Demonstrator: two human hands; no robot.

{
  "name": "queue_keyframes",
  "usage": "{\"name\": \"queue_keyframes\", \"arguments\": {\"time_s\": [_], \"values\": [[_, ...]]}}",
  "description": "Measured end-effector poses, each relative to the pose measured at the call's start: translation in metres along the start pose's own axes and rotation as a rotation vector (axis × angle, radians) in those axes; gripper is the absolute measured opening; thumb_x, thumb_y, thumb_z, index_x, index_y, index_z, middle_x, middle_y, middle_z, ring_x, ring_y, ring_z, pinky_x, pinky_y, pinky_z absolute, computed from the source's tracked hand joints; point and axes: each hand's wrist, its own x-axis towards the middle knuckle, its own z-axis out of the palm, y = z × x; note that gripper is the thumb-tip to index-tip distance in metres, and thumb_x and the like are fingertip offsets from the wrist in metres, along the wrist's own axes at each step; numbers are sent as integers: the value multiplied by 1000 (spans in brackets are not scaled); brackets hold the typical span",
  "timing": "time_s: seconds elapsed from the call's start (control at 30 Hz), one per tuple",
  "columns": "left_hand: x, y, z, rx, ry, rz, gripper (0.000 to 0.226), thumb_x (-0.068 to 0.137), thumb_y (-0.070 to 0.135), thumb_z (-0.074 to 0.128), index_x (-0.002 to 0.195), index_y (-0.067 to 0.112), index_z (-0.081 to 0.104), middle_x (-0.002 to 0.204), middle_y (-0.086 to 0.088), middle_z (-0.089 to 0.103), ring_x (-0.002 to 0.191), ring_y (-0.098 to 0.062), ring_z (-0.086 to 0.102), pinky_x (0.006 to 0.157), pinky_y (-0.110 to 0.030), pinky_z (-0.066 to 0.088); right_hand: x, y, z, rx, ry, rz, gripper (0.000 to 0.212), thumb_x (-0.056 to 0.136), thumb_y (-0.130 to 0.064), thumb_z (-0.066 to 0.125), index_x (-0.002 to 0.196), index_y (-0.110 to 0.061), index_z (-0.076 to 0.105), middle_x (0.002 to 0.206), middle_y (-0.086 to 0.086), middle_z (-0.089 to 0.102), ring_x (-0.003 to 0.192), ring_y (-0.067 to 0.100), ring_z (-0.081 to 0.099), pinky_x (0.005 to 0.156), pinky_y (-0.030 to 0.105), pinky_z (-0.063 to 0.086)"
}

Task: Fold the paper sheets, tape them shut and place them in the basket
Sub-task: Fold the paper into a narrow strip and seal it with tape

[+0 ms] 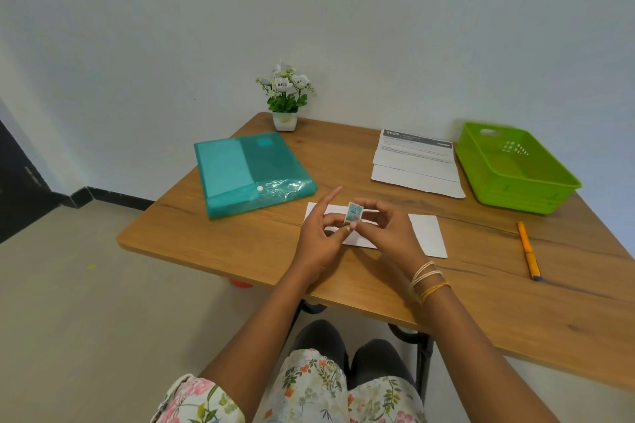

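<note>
A folded white paper sheet (424,233) lies on the wooden table in front of me, partly hidden by my hands. Just above it, both hands hold a small teal patterned sticker (354,213). My left hand (321,233) pinches its lower edge, index finger raised. My right hand (386,232) pinches its right side with curled fingers. A stack of printed paper sheets (415,161) lies at the back right. The green plastic basket (515,168) stands at the far right with nothing in it.
A teal plastic folder (252,172) lies at the back left of the table (240,244). A small potted plant (286,96) stands against the wall. An orange pen (528,249) lies to the right of the folded sheet.
</note>
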Motion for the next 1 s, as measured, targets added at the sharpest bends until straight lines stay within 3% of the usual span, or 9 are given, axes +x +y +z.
{"name": "queue_keyframes", "arguments": {"time_s": [0.13,0.23,0.37,0.47,0.7,0.87,1.0], "values": [[-1,0,0,-77,14,-66,28,90,11,64,114,25,56,95,2,74,94,-11,68,82,-33,51,0,-1,-1,-39,-10,-31,38,79,-6,74,110,-26,65,111,-7,67,104,9,64,83,17,54],[0,0,0,14,-6,-24,9,90,13,64,97,18,68,94,3,73,94,-14,67,85,-36,52,-2,2,-1,-154,-3,-87,38,80,-9,74,111,-27,65,111,-9,66,105,8,63,89,17,51],[1,-1,1,39,-2,-9,13,89,13,64,96,21,73,94,8,73,94,-7,65,87,-31,52,-6,3,-4,-267,47,-140,35,81,-20,75,114,-29,67,115,-14,65,103,-1,56,88,12,46],[3,-3,2,51,26,-34,14,90,15,65,98,23,73,96,10,73,94,-4,65,86,-29,52,-8,3,-5,-388,120,-197,30,81,-24,74,111,-27,70,117,-10,67,105,1,57,91,21,47],[2,-5,3,113,35,-15,16,89,18,65,100,25,75,96,13,73,94,0,63,84,-23,51,-8,-3,-4,-406,144,-211,17,84,-23,72,100,-22,75,106,-4,72,99,8,63,90,29,53],[0,-5,4,151,8,3,27,85,12,70,110,22,72,96,13,72,89,2,64,76,-12,50,-4,-7,-7,-464,127,-198,6,85,-20,70,91,-20,73,99,0,71,93,12,60,87,27,50],[0,-4,8,195,29,2,20,86,18,70,106,23,74,94,13,72,88,4,64,74,-9,48,-8,-7,-8,-506,118,-237,5,86,-17,68,90,-18,71,97,1,71,90,12,60,83,29,52]]}}
